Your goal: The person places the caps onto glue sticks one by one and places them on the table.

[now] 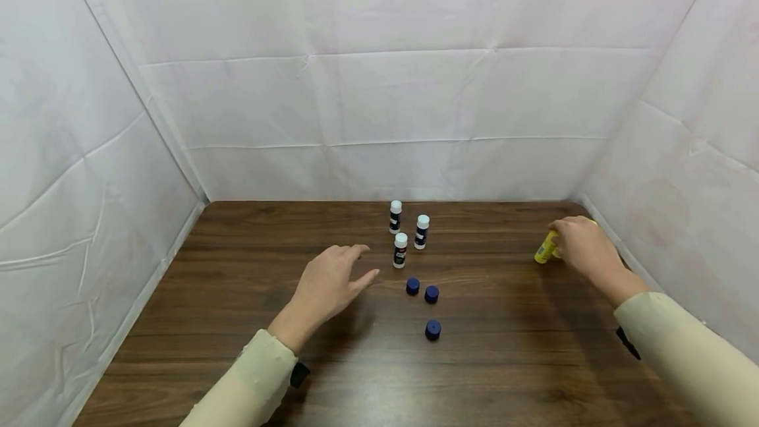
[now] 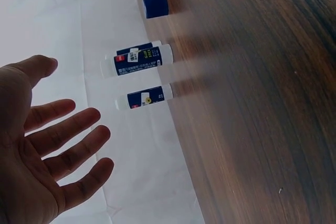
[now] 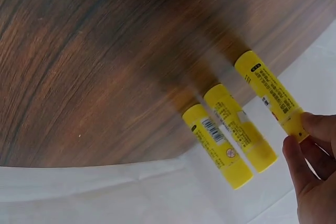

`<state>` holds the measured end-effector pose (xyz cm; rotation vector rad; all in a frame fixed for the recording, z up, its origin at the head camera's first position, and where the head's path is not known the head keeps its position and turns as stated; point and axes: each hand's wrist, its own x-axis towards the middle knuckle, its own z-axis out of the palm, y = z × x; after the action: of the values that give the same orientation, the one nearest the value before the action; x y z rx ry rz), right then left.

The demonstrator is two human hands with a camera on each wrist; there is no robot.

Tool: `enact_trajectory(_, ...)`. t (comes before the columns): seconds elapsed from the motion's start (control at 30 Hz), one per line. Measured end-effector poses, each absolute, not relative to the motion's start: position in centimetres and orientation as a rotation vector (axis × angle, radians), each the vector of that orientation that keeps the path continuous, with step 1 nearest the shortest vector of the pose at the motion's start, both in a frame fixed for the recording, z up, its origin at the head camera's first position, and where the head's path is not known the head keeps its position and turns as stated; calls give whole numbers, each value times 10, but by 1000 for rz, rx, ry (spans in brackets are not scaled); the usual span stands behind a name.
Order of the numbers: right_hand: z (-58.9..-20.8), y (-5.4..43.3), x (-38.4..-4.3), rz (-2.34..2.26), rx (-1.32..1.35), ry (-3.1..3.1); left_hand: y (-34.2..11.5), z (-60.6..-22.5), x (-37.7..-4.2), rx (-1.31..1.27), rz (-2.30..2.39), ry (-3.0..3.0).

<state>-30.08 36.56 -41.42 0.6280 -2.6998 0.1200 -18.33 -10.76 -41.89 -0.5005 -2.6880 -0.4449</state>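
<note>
White sheeting [image 1: 409, 97] is hanging behind a brown wood-grain table [image 1: 225, 335]. Towards the left, the left hand [image 1: 329, 282] is hovering over the tabletop and holding nothing, its thumb standing well away and its slightly bent fingers [image 2: 68, 127] spreading apart. Just right of its fingertips, a white-topped navy glue stick [image 1: 400, 252] is standing upright; a rear glue stick [image 1: 395, 219] is standing behind it, nearer the sheeting, and another glue stick [image 1: 421, 234] is standing a little to the right. In front of them, two navy caps [image 1: 412, 286] are sitting near each other, and a third cap [image 1: 433, 330] is sitting closer to the viewer.

At the far right, the right hand [image 1: 584, 246] is pinching a yellow tube [image 3: 270, 93] near its upper end, thumb against fingers; whether its base is touching the wood, I cannot tell. Two more yellow tubes [image 3: 218, 145] are standing close beside it. The held tube is probably behaving as light, stiff, smooth plastic, hardly fragile but prone to slipping or tilting in an end pinch; gripping mid-barrel would likely be giving steadier control
</note>
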Motion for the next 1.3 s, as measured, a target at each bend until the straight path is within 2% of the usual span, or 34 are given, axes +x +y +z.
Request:
enact_trajectory(0.4, -418, 374, -308, 7, 682, -2600, -109, -419, -184, -503, -449, -2696)
enact_trajectory(0.97, -415, 375, -303, -29, 625, -2635, -107, -423, -184, -523, -481, -2700)
enact_trajectory(1.17, -408, 368, -293, 58, 550, -2648, -107, -424, -185, -514, -522, -2717)
enact_trajectory(1.3, -406, 354, -284, 99, 592, -2572, -108, -426, -186, -494, -556, -2734)
